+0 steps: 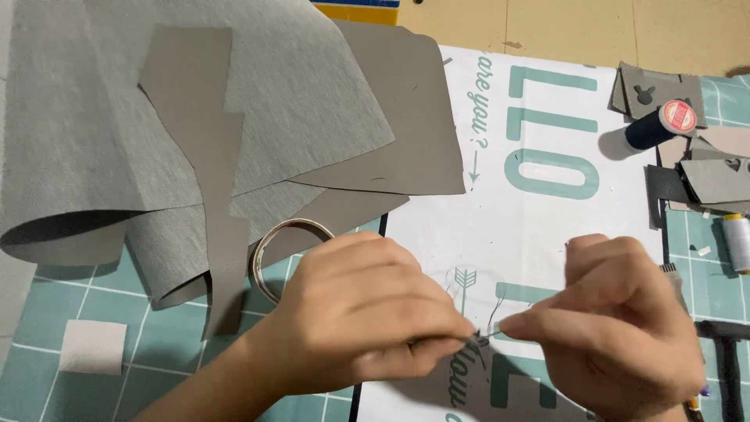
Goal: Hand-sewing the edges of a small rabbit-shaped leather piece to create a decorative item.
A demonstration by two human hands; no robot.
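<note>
My left hand (367, 309) and my right hand (625, 328) meet low in the view over a white printed sheet (531, 227). Their fingertips pinch together on a thin dark thread (486, 332), whose short ends stick up between them. What else the fingers hold is hidden. A roll of tape (285, 250) lies just behind my left hand, half under a grey fabric strip (215, 180).
Large folded grey fabric sheets (117, 133) cover the upper left of the teal cutting mat (101, 305). A small white square (92, 345) lies lower left. A dark thread spool (660, 125), a white spool (737, 242) and grey cut pieces (715, 176) sit at right.
</note>
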